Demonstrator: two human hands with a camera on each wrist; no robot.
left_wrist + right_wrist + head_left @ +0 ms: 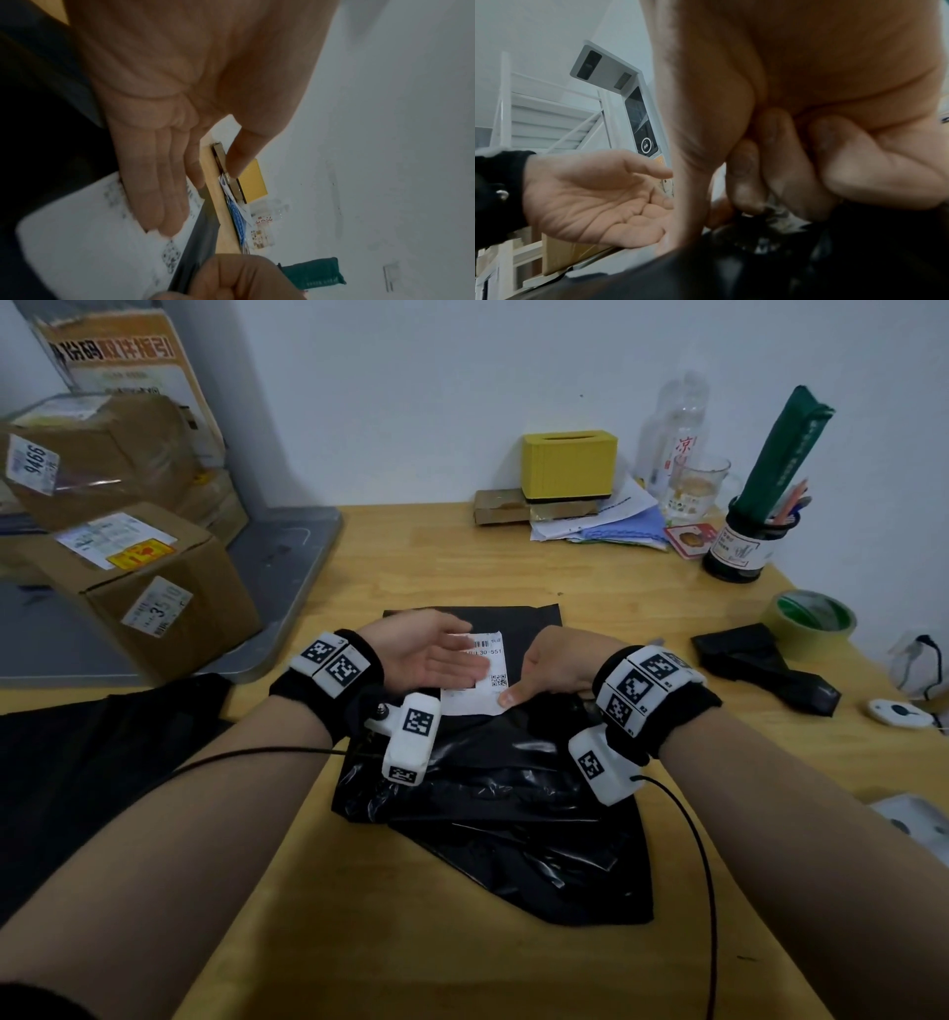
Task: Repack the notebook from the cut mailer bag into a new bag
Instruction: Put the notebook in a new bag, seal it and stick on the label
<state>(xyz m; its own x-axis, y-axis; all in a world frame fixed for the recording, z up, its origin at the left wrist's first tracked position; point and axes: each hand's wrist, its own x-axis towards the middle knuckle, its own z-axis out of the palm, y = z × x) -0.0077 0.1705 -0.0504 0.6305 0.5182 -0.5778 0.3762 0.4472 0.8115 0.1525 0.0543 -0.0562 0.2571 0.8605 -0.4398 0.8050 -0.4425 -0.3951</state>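
Wooden counter (pixel 411 557). Yellow box (pixel 569 463) at back on flat brown package (pixel 506 506), loose papers (pixel 611 522) beside. Clear bottle (pixel 675 433) behind glass mug (pixel 699 486). Dark pen jar (pixel 739 546). Green tape roll (pixel 812 619) right. Cardboard boxes (pixel 149 577) stacked left.

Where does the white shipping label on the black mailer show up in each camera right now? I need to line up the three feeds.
Head: the white shipping label sits centre frame on the black mailer bag, between both hands.
Left wrist: lower left, under the left hand's fingers.
Right wrist: not clearly visible; the right hand blocks it.
Shared landmark: the open left hand, visible in all three views.
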